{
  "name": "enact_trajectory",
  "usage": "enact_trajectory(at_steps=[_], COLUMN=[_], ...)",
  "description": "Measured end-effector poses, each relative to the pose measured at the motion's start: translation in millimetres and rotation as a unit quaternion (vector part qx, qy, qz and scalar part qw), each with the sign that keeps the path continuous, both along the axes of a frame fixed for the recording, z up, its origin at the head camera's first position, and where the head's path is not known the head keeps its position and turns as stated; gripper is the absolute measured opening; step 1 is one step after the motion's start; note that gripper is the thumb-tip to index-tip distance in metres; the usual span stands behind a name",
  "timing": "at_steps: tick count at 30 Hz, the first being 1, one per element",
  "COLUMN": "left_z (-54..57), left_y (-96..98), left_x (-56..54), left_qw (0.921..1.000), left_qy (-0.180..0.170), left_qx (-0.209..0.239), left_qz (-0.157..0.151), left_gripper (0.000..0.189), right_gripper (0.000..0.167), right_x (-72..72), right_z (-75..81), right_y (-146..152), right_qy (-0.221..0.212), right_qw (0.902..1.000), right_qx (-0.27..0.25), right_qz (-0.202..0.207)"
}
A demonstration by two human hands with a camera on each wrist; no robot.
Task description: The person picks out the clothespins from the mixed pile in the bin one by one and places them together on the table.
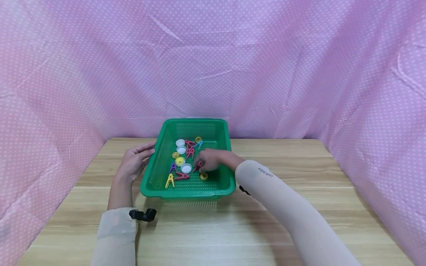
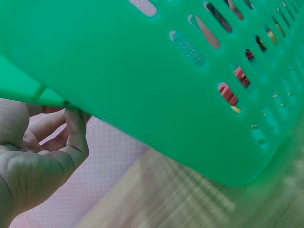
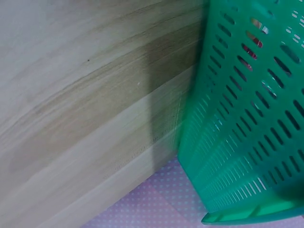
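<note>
A green plastic basket (image 1: 191,193) with slotted walls stands on the table. On its left side, my left hand (image 1: 132,162) grips the rim with thumb and fingers; the left wrist view shows that hand (image 2: 45,159) at the rim's underside. My right hand (image 1: 210,160) reaches down inside, fingers curled, pinching a red clothespin (image 1: 198,166) near the basket's floor. Its fingertips are partly hidden. Around it lie a yellow bottle cap (image 1: 204,177), a white cap (image 1: 186,168) and a red clothespin (image 1: 182,176). The right wrist view shows only the basket's outer wall (image 3: 237,109), not the hand.
Elsewhere in the basket are a yellow clothespin (image 1: 169,180), a purple clothespin (image 1: 172,167), a blue clothespin (image 1: 198,144) and several more caps and red clothespins. The wooden table (image 1: 279,166) extends to both sides. A pink dotted cloth (image 1: 213,62) hangs behind.
</note>
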State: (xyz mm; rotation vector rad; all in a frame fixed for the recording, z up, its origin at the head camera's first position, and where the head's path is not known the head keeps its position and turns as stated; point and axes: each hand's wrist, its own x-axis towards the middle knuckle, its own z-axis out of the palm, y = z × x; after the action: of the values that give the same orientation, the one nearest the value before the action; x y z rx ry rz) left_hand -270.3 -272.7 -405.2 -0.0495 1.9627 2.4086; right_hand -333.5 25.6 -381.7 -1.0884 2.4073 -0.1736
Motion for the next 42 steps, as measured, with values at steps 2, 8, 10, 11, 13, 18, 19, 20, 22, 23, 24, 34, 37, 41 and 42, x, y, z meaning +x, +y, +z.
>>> enact_trajectory(at_steps=[2, 8, 10, 11, 13, 18, 19, 20, 22, 23, 24, 34, 37, 41, 42], left_z=[-0.1, -1.6, -1.9, -2.2, -2.6, -3.7, -3.7, -4.0, -4.5, -4.6, -4.8, -3.8, -2.7, -1.7, -1.7], left_y=[0.2, 0.4, 1.1, 1.4, 1.9, 2.6, 3.0, 3.0, 3.2, 3.6, 3.6, 2.0, 1.4, 1.2, 1.1], left_x=[0.3, 1.1, 1.0, 0.7, 0.2, -0.1, 0.1, 0.1, 0.1, 0.1, 0.2, 3.8, 4.0, 3.7, 3.7], left_qw=[1.0000, 0.9999, 0.9999, 0.9999, 0.9999, 0.9999, 0.9999, 1.0000, 0.9999, 1.0000, 1.0000, 0.9999, 0.9999, 0.9999, 0.9999], left_qy=[0.002, 0.010, 0.010, 0.009, 0.009, 0.010, 0.010, 0.010, 0.010, 0.010, 0.010, 0.005, 0.004, 0.005, 0.006], left_qx=[-0.001, 0.005, 0.007, 0.007, 0.008, 0.004, 0.003, 0.001, 0.001, 0.001, 0.000, -0.004, -0.009, -0.008, -0.008], left_qz=[-0.003, -0.007, -0.006, -0.005, -0.005, -0.005, -0.002, -0.002, -0.002, 0.000, -0.002, -0.009, -0.008, -0.007, -0.006], left_gripper=[0.042, 0.039, 0.039, 0.039, 0.041, 0.043, 0.043, 0.043, 0.042, 0.041, 0.041, 0.050, 0.051, 0.049, 0.049], right_gripper=[0.035, 0.032, 0.030, 0.028, 0.025, 0.022, 0.022, 0.021, 0.024, 0.027, 0.032, 0.037, 0.034, 0.032, 0.030], right_x=[-0.5, -1.6, -1.3, -1.0, -0.2, 0.3, 0.4, 0.6, 1.2, 1.4, 1.8, 5.0, 4.8, 4.3, 4.2], right_z=[-0.9, -4.6, -5.1, -5.0, -4.6, -4.7, -4.9, -5.1, -5.9, -6.5, -7.3, -13.6, -13.7, -12.4, -11.8], right_y=[0, 1, 1, 1, 1, 1, 1, 1, 1, 0, 0, -4, -5, -4, -4], right_qy=[0.001, 0.011, 0.014, 0.014, 0.017, 0.039, 0.045, 0.050, 0.055, 0.056, 0.057, 0.077, 0.077, 0.078, 0.078], right_qw=[1.0000, 0.9998, 0.9997, 0.9997, 0.9996, 0.9986, 0.9982, 0.9979, 0.9978, 0.9978, 0.9979, 0.9969, 0.9969, 0.9969, 0.9969], right_qx=[0.001, -0.010, -0.013, -0.015, -0.018, -0.033, -0.035, -0.036, -0.035, -0.032, -0.029, 0.014, 0.015, 0.006, 0.003], right_qz=[0.004, 0.013, 0.014, 0.013, 0.012, 0.015, 0.016, 0.018, 0.015, 0.013, 0.010, 0.007, 0.004, 0.008, 0.010])
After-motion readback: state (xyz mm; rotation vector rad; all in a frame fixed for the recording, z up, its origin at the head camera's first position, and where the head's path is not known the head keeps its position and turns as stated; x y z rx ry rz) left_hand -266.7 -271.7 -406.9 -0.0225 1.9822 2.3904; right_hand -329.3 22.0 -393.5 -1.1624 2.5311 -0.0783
